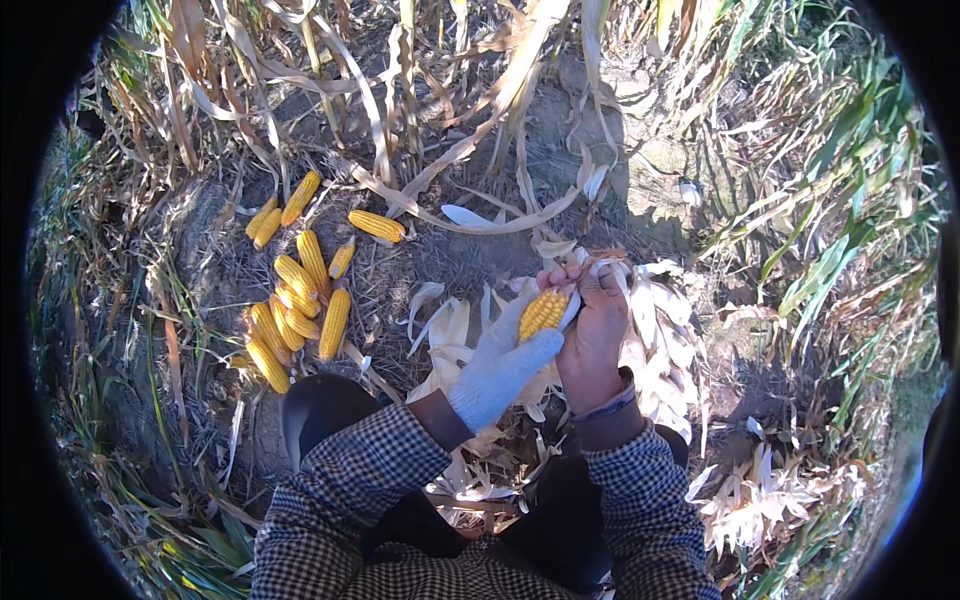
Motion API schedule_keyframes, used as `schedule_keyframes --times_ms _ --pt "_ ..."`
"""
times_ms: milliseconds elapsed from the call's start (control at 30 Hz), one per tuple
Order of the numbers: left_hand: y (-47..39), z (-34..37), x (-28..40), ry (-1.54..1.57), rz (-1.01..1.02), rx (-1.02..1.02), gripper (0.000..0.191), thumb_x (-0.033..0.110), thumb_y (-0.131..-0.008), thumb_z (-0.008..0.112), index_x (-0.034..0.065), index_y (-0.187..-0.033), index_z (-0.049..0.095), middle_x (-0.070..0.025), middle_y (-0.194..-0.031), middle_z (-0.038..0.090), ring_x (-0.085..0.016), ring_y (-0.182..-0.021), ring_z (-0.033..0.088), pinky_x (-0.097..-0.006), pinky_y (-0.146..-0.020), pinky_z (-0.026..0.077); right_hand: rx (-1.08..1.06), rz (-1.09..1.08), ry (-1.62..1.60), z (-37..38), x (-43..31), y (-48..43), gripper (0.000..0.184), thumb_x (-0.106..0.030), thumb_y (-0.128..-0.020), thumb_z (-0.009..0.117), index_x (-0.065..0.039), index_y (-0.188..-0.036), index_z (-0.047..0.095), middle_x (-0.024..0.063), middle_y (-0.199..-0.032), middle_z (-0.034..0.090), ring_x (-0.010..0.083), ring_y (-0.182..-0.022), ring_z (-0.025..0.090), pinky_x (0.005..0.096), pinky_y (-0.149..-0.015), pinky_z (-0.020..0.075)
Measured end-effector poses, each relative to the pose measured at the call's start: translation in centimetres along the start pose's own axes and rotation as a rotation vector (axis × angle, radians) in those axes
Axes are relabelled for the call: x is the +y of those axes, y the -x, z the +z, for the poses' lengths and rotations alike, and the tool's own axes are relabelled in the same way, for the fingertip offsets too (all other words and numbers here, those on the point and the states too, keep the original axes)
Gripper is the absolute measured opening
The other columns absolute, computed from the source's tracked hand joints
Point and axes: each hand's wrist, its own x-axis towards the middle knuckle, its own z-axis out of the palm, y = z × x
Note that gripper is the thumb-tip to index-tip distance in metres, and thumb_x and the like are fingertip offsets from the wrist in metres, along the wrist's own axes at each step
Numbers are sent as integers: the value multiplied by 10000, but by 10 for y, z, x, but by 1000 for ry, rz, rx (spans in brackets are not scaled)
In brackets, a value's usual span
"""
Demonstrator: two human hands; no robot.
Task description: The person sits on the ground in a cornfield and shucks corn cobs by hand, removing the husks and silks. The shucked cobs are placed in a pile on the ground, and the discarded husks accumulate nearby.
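Note:
My left hand (pixel 504 360), in a pale knitted glove, is closed around an ear of corn (pixel 543 315) whose yellow kernels are partly bare. Dry husk (pixel 559 251) still clings around its far end. My bare right hand (pixel 594 330) grips the husk at that end, its fingers right beside the gloved ones. To the left, a loose pile of husked corn ears (pixel 296 289) lies on the ground, several of them touching. One husked ear (pixel 377 226) rests apart, a little farther out. Pale stripped husks (pixel 660 322) are heaped beyond and beneath my hands.
Dry corn stalks (pixel 405 90) stand along the far side, with long leaves bending over the soil. Green and dry leaves (pixel 840 202) crowd the right side. More discarded husks (pixel 772 495) lie at the lower right. My knee (pixel 322 409) is close to the corn pile.

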Motion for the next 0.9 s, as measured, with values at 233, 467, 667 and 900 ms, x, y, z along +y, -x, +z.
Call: schedule_keyframes --times_ms 233,467,667,900 --pt "-5 10 -3 475 -44 31 577 83 -965 542 56 -1494 314 -95 -1431 454 -175 -1313 456 -306 -1089 379 -29 -46 -27 7 3 -1 68 -47 -986 481 -41 -932 523 72 -831 550 227 -824 597 479 -938 501" --pt "-5 -6 1 706 -234 135 404 211 -998 543 55 -1356 440 -109 -1271 577 -198 -1098 612 -337 -944 519 -32 17 -46 8 -5 9 59 -81 -997 491 -60 -960 530 36 -799 536 163 -740 564 359 -756 508" --pt "-9 -32 21 595 -79 248 321 334 -995 551 56 -1155 563 -102 -1050 651 -230 -970 656 -343 -839 562 -171 291 138 -4 -10 20 106 -150 -1026 477 -80 -961 521 -1 -725 486 59 -524 420 236 -485 380" --pt "-9 -31 41 466 70 355 232 146 -942 600 8 -1124 556 -128 -1059 639 -236 -952 656 -350 -816 554 -373 -430 1205 -4 6 22 220 -167 -956 588 -34 -1130 560 124 -966 612 193 -756 586 311 -661 487"
